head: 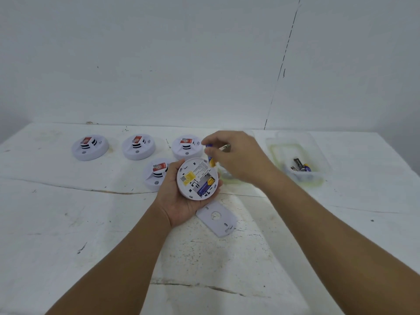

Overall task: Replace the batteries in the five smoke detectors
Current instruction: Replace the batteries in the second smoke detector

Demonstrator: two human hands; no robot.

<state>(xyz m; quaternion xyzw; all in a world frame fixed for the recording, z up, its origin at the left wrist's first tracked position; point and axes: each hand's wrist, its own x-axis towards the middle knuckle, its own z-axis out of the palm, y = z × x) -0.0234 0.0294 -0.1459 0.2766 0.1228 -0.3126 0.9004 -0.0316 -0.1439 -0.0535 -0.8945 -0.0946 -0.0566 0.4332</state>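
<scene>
Four smoke detectors sit face up on the white worktop (68,201): the far-left detector (90,147), the second detector (138,147) just to its right, the third detector (186,147) further along the same back row, and the nearer detector (156,173) in front, partly hidden behind the left hand (181,201). Each carries a red label on its raised centre.

The left hand lies palm up above the worktop, its fingers (219,185) curled round the rim of the fifth detector (197,179), which is turned back side up. Its battery bay is uncovered, and one blue battery (205,187) lies inside it; the slot beside that one looks bare. A yellow sticker shows on the back next to the bay.

Just below the left hand, a flat white cover plate (217,221) lies on the worktop.

The right hand (236,155) hovers just above and to the right of the held detector, its fingers and thumb pinching a blue-and-yellow battery (211,159) that hangs nearly upright, its lower end close to the detector's upper rim. Whether it touches the rim cannot be told.

Further right stands a clear plastic tray (318,160), well apart from the detectors, with a few loose batteries (301,167) lying in its near corner. A second clear container (227,176) shows partly behind the right hand.
</scene>
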